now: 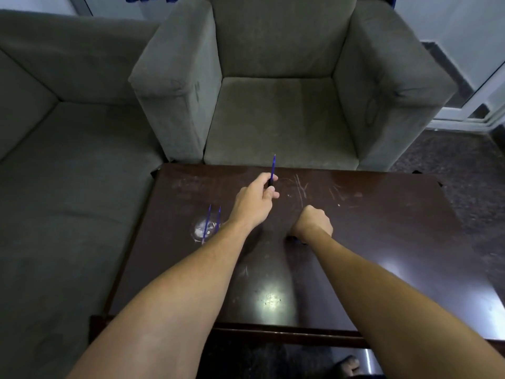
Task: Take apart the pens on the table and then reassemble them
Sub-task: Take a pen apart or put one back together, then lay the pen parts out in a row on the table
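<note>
Holding, right hand point(314, 221): curled into a fist on the counter point(382, 242), something dark under it, contents unclear.
Loose refills point(211, 221): two blue, side by side, left of the left forearm.
Left hand point(257, 198): fingers point(269, 191) pinched on a third refill point(272, 170), tip upward.
Progress: mid-disassembly by the look; reassembly all left.
Beyond: one grey armchair point(281, 110).

Both forearms are bare, with no sleeves, watch or rings visible. The left hand point(255, 199) and right hand point(314, 222) wear no gloves. Toes point(348, 365) at the bottom edge are bare.
</note>
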